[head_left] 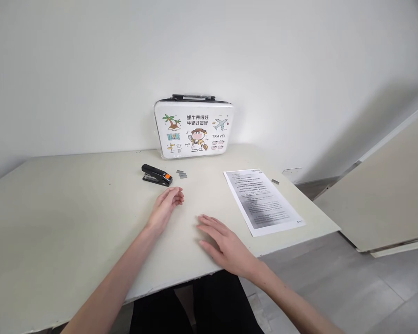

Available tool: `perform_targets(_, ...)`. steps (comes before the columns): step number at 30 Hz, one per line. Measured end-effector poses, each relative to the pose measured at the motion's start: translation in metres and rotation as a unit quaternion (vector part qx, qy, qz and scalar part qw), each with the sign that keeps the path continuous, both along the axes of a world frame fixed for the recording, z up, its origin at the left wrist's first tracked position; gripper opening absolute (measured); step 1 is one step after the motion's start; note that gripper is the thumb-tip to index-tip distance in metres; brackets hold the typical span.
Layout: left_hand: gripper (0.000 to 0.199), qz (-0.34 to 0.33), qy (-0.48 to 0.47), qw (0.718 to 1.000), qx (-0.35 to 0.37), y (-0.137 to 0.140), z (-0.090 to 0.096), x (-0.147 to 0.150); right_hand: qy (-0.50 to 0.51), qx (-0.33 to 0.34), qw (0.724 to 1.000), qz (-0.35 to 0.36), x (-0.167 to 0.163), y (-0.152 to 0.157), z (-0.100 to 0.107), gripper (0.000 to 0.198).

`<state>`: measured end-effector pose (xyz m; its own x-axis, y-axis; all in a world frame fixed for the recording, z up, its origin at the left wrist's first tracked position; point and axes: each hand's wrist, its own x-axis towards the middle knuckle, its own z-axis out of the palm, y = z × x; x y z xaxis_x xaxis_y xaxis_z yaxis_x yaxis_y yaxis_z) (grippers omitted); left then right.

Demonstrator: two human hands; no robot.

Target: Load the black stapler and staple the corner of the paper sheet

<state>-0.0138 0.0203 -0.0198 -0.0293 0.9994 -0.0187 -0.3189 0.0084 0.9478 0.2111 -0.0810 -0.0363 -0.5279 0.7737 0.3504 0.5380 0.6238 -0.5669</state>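
My left hand (166, 208) rests near the middle of the table, its fingers loosely curved and nothing visible in them. Just beyond its fingertips lies a black stapler (156, 175) with an orange patch on its right end. Several short strips of staples (182, 174) are scattered to the stapler's right. My right hand (226, 243) hovers over or lies on the tabletop close to the front edge, fingers spread and holding nothing. To the right of that hand, a printed sheet of paper (264, 202) lies flat, text side up.
A white case (195, 130) with cartoon prints and a black handle stands upright against the wall. Another staple strip (275, 182) sits by the table's right edge, beyond the paper. The pale table (90, 222) ends at the right above a grey floor, near a leaning pale panel (382, 199).
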Motion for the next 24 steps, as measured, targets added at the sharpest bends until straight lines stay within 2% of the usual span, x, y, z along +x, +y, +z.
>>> perform_targets(7,0.034,-0.003,0.005,1.000,0.003,0.0020,-0.0058,-0.0013,-0.002,0.026,0.999,-0.025,-0.0044,-0.0002,-0.0081,0.044)
perform_targets(24,0.033,0.003,0.002,1.000,-0.002,-0.0007,-0.0024,-0.0005,0.015,0.009,0.999,-0.038,-0.0062,-0.0011,-0.0087,0.040)
